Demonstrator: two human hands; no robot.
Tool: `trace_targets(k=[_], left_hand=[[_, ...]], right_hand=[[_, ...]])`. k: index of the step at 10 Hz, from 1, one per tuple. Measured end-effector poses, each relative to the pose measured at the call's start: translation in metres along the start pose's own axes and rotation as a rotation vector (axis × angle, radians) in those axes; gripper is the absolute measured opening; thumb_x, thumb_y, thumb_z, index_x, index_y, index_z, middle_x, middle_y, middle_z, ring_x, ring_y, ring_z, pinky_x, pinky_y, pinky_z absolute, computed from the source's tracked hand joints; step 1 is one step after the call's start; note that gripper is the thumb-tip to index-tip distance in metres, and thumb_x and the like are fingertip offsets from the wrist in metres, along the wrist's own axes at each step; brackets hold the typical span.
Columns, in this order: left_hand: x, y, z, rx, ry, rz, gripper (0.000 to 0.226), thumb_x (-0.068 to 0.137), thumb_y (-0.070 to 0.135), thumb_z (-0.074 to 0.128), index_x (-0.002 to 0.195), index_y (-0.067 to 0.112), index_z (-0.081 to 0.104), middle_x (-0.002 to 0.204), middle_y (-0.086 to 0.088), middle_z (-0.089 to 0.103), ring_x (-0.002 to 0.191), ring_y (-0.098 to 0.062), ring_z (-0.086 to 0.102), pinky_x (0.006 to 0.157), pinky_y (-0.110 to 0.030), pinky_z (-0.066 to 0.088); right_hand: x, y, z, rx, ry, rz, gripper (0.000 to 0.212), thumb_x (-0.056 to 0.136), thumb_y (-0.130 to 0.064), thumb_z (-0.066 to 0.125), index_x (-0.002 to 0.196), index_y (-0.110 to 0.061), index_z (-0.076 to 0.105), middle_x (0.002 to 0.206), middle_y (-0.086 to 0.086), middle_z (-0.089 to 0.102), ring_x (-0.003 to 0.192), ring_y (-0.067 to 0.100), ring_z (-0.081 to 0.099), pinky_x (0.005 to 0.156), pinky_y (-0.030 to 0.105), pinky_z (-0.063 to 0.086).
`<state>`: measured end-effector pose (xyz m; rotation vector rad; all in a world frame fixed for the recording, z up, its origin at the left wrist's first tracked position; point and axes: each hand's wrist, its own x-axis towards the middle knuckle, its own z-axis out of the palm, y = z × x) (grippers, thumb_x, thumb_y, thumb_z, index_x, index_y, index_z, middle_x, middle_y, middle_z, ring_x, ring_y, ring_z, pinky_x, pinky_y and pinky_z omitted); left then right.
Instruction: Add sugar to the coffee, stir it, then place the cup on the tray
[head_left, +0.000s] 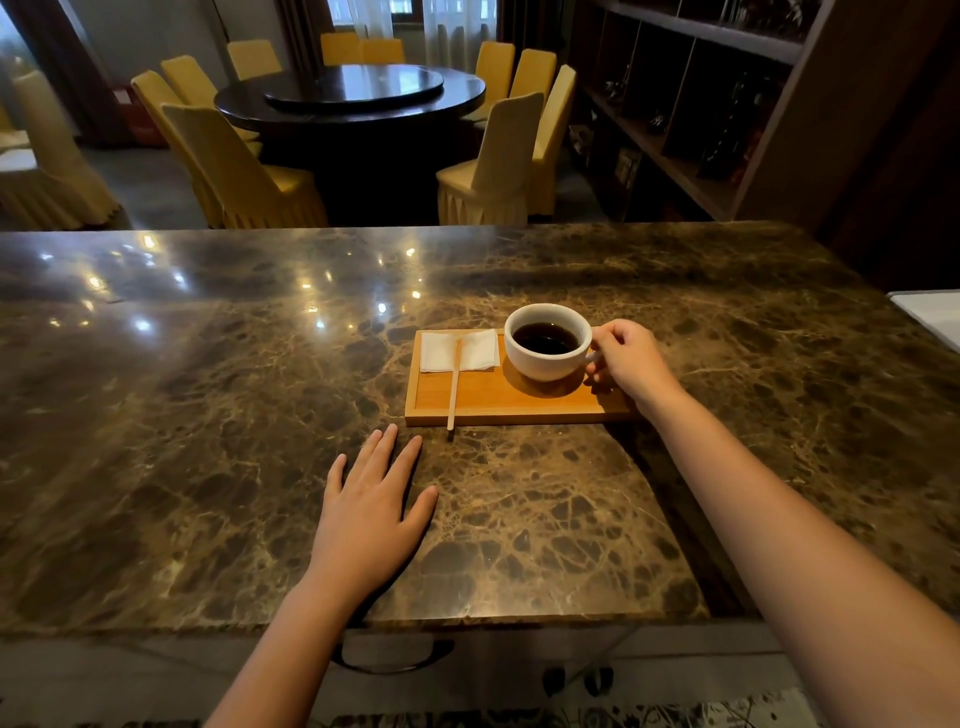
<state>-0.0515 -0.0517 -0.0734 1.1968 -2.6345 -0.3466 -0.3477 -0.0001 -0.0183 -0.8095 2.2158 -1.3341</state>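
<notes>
A white cup (545, 358) of dark coffee stands on the right half of a wooden tray (493, 402) on the marble counter. My right hand (631, 361) grips the cup's handle from the right. On the tray's left half lies a white napkin (460, 349), and a thin wooden stir stick (454, 387) rests across it, its near end hanging over the tray's front edge. My left hand (371, 506) lies flat on the counter, fingers spread, a little in front of the tray's left corner, holding nothing.
The brown marble counter (208, 415) stretches wide to the left and right. A white object (930, 312) sits at its far right edge. Beyond the counter stand a round dark table (353, 98) with yellow chairs and dark shelving (727, 104) to the right.
</notes>
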Motion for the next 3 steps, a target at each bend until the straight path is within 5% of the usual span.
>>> trace_targets(k=[2, 3], left_hand=[[0.000, -0.001, -0.001, -0.001, -0.008, 0.002, 0.073, 0.078, 0.063, 0.010, 0.142, 0.031, 0.018, 0.155, 0.001, 0.010, 0.140, -0.009, 0.000, 0.115, -0.043, -0.001], [-0.002, 0.001, 0.000, 0.005, -0.024, 0.012, 0.073, 0.078, 0.063, 0.011, 0.142, 0.031, 0.018, 0.155, 0.001, 0.011, 0.140, -0.010, 0.000, 0.115, -0.043, -0.001]], right_hand=[[-0.008, -0.004, -0.005, -0.043, 0.118, -0.054, 0.025, 0.091, -0.029, 0.052, 0.111, -0.015, 0.050, 0.102, 0.007, 0.058, 0.074, 0.014, 0.059, 0.060, 0.028, 0.051], [-0.039, 0.005, -0.017, -0.402, 0.190, -0.227, 0.022, 0.088, -0.032, 0.057, 0.103, -0.017, 0.056, 0.106, 0.003, 0.056, 0.089, 0.015, 0.054, 0.070, 0.032, 0.050]])
